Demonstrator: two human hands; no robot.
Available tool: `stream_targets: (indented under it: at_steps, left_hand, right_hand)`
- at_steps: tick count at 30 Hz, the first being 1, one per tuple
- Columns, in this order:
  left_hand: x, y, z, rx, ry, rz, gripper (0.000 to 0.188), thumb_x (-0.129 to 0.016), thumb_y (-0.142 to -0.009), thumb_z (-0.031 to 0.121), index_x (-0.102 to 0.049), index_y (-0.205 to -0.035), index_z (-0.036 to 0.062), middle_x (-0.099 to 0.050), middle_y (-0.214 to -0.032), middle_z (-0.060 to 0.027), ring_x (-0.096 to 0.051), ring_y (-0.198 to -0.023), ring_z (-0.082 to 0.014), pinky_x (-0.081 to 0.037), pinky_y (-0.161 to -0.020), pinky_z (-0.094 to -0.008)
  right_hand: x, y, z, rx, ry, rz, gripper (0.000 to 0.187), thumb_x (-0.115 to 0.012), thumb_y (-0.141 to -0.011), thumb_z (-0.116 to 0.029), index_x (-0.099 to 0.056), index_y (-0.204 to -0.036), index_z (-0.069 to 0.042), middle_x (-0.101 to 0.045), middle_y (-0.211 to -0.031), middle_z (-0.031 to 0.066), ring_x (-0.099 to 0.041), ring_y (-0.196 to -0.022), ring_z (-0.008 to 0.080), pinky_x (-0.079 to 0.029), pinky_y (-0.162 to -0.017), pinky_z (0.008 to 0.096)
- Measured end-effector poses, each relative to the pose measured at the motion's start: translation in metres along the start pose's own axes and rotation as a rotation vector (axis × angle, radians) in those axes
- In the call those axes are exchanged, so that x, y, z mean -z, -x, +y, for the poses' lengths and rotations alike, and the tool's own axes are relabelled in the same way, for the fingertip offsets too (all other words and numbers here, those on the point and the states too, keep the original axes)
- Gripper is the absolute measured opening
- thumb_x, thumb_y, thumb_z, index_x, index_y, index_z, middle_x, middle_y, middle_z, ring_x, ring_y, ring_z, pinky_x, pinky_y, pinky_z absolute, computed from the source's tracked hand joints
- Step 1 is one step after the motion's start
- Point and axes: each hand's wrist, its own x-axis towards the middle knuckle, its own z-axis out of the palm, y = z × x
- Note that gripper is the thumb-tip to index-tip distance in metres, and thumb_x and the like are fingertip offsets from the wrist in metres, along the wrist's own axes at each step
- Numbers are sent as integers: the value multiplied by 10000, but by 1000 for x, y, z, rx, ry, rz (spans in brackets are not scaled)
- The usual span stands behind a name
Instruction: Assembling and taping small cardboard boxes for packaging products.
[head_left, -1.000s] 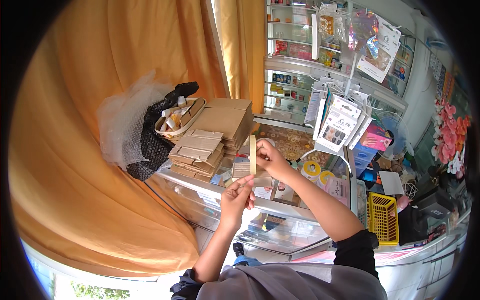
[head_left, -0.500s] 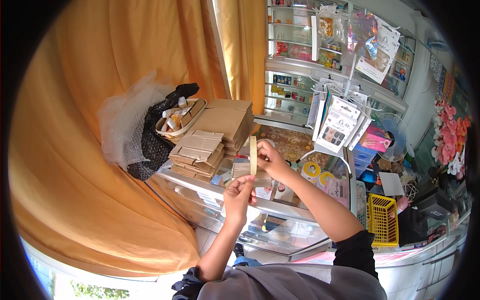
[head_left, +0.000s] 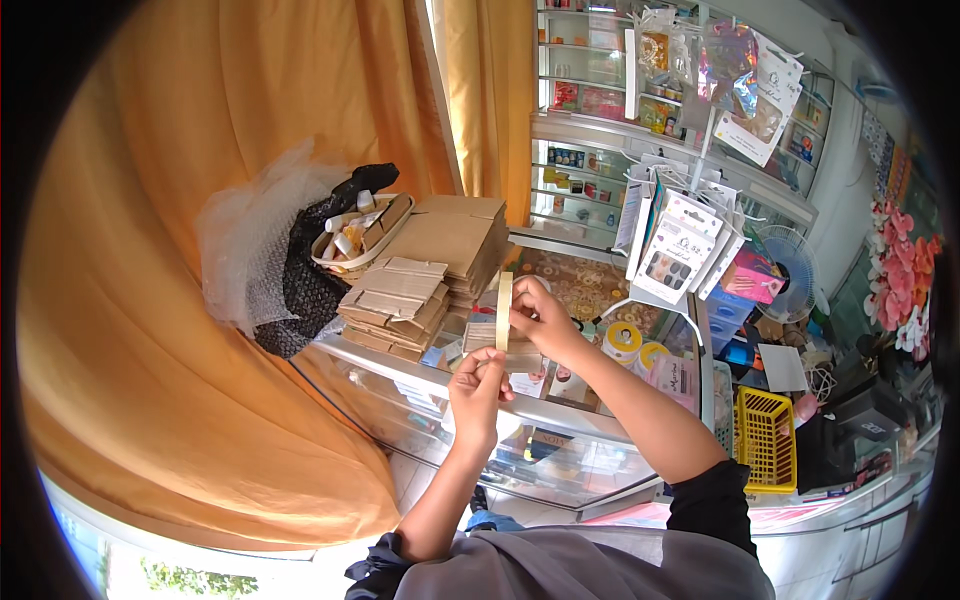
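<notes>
A narrow pale-yellow band [head_left: 505, 315], which looks like a roll of tape seen edge-on, stands upright between my hands above the glass counter. My left hand [head_left: 477, 392] pinches its lower end between thumb and fingers. My right hand [head_left: 543, 322] is closed on its right side, with the fingertips partly hidden behind it. Under and behind the hands, a small stack of brown cardboard pieces [head_left: 480, 338] lies on the counter. To the left are folded brown cardboard boxes [head_left: 395, 290], with a taller stack of larger flat boxes [head_left: 445, 235] behind them.
A basket of small bottles [head_left: 345, 262] rests beside black bubble wrap [head_left: 308, 285] and clear bubble wrap [head_left: 255, 250] at the left. On the right stand a display rack [head_left: 680, 250], yellow-lidded round tubs [head_left: 622, 342] and a yellow basket [head_left: 767, 440]. Orange curtains [head_left: 200, 400] hang along the left.
The pale-yellow band has shifted slightly left and turned a little in my fingers. Both hands keep nearly the same places and grips.
</notes>
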Motion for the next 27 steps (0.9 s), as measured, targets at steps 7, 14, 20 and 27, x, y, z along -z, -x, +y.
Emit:
stream_targets:
  at_steps: [7, 14, 20, 27]
  left_hand:
    - [2, 0, -4, -10, -16, -19, 72, -571, -908, 136, -564, -928, 67, -510, -575, 23, -463, -468, -52, -371, -459, -193]
    - [8, 14, -10, 18, -94, -63, 110, -573, -914, 118, -559, -959, 19, -571, -618, -11, -550, -531, -73, -453, -508, -197]
    - [10, 15, -6, -72, -150, -54, 162, -554, -927, 125, -553, -1030, 0, -582, -647, -24, -562, -536, -89, -478, -524, -220]
    - [13, 12, 14, -316, -743, -48, 391, -534, -927, 162, -464, -1291, 40, -590, -549, -62, -567, -449, -146, -447, -484, -267]
  right_hand:
    - [-1, 2, 2, 58, 178, 143, 265, -618, -878, -136, -406, -999, -33, -615, -676, 88, -538, -569, 106, -420, -532, 264]
    - [14, -6, 23, -69, 167, 256, 254, -570, -922, -123, -362, -1052, -57, -621, -717, 82, -598, -637, 95, -430, -545, 231]
    - [11, -6, 21, -88, 146, 231, 238, -546, -933, -99, -345, -1056, -62, -630, -732, 74, -603, -657, 97, -446, -554, 235]
    - [12, -8, 20, -91, 97, 213, 227, -547, -931, -90, -355, -1050, -66, -638, -760, 70, -599, -674, 91, -445, -563, 227]
